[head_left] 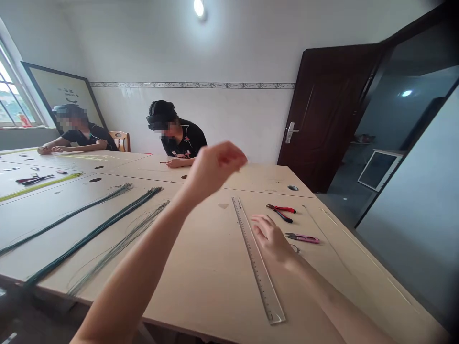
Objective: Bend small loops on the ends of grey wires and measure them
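My left hand [223,161] is raised above the table in the middle of the view, fingers pinched together. Whatever may be between them is too small or blurred to make out. My right hand [270,237] hovers or rests beside a clear ruler [260,272], its fingers loosely bent and apart near the ruler's right edge. I see nothing held in it. Pliers [286,210] with red and black handles lie beyond my right hand. Thread snips [304,238] with a pink handle lie to its right, near a small ring [295,248].
Bundles of dark green strands [96,236] lie along the left of the table [201,282]. Yellow strands [46,185] and more hand tools [34,179] are farther left. Two people sit across the table, one person [184,138] opposite. A brown door [322,110] stands behind.
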`<control>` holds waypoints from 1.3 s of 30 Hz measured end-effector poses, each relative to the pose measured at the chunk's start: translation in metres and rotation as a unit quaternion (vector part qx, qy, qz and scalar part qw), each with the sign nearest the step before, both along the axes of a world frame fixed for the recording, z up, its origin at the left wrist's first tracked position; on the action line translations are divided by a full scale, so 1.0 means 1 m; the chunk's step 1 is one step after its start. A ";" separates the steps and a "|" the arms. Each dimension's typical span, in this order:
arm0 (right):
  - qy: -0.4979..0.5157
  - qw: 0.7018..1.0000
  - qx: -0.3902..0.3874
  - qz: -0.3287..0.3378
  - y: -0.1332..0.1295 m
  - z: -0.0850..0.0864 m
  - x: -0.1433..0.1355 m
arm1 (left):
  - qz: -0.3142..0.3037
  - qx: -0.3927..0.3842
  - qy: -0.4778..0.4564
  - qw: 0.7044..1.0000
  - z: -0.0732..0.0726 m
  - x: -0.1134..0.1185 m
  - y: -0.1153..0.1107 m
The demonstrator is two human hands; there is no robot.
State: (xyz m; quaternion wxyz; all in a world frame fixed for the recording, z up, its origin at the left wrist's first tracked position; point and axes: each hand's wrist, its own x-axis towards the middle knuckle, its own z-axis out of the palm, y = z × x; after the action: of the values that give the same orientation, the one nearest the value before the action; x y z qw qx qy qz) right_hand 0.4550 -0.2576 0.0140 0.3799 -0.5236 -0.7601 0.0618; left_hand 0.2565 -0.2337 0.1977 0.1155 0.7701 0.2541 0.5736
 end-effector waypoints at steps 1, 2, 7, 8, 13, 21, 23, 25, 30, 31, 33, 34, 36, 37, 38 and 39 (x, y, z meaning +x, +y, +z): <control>0.013 1.000 0.005 -0.009 -0.003 0.018 0.002 | -0.021 -0.055 0.070 0.996 -0.010 0.006 -0.010; 0.023 1.000 0.007 -0.014 -0.006 0.038 0.005 | -0.034 -0.090 0.105 0.990 -0.019 0.011 -0.018; 0.026 0.999 -0.029 0.011 -0.038 0.136 0.020 | -0.063 -0.122 0.147 0.980 -0.036 0.023 -0.031; 0.030 0.999 -0.037 0.021 -0.045 0.149 0.020 | -0.062 -0.119 0.146 0.980 -0.036 0.024 -0.031; 0.062 0.996 -0.061 0.008 -0.062 0.160 0.011 | -0.049 -0.068 0.137 0.987 -0.037 0.017 -0.034; 0.072 0.996 -0.019 0.040 -0.059 0.147 0.006 | -0.023 0.062 0.159 0.985 -0.042 0.005 -0.039; 0.073 0.996 -0.022 0.043 -0.060 0.148 0.006 | -0.025 0.086 0.161 0.983 -0.041 0.005 -0.041; 0.074 0.996 -0.036 0.043 -0.062 0.149 0.004 | -0.026 0.105 0.162 0.981 -0.042 0.005 -0.043; 0.082 0.993 -0.051 0.074 -0.064 0.148 -0.004 | -0.021 0.133 0.167 0.977 -0.043 0.007 -0.044; 0.083 0.992 -0.047 0.079 -0.063 0.147 -0.005 | -0.015 0.140 0.167 0.976 -0.043 0.007 -0.044; 0.091 0.992 -0.045 0.078 -0.062 0.147 -0.006 | 0.003 0.155 0.166 0.974 -0.043 0.008 -0.044; 0.100 0.991 -0.047 0.077 -0.062 0.146 -0.006 | 0.015 0.161 0.165 0.973 -0.043 0.009 -0.043; 0.123 0.988 -0.057 0.073 -0.061 0.145 -0.006 | 0.039 0.171 0.163 0.971 -0.043 0.009 -0.043; 0.131 0.987 -0.066 0.072 -0.060 0.145 -0.006 | 0.048 0.173 0.164 0.970 -0.044 0.009 -0.043; 0.138 0.985 -0.075 0.070 -0.060 0.145 -0.006 | 0.054 0.174 0.166 0.969 -0.044 0.009 -0.043; 0.142 0.984 -0.083 0.067 -0.060 0.144 -0.006 | 0.057 0.173 0.169 0.969 -0.045 0.009 -0.043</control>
State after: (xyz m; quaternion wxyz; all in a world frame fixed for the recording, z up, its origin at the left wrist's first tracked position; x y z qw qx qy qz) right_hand 0.4495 -0.3177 0.1584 0.4344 -0.4870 -0.7238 0.2241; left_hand 0.2651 -0.2768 0.1531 -0.0973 0.8485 0.2106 0.4756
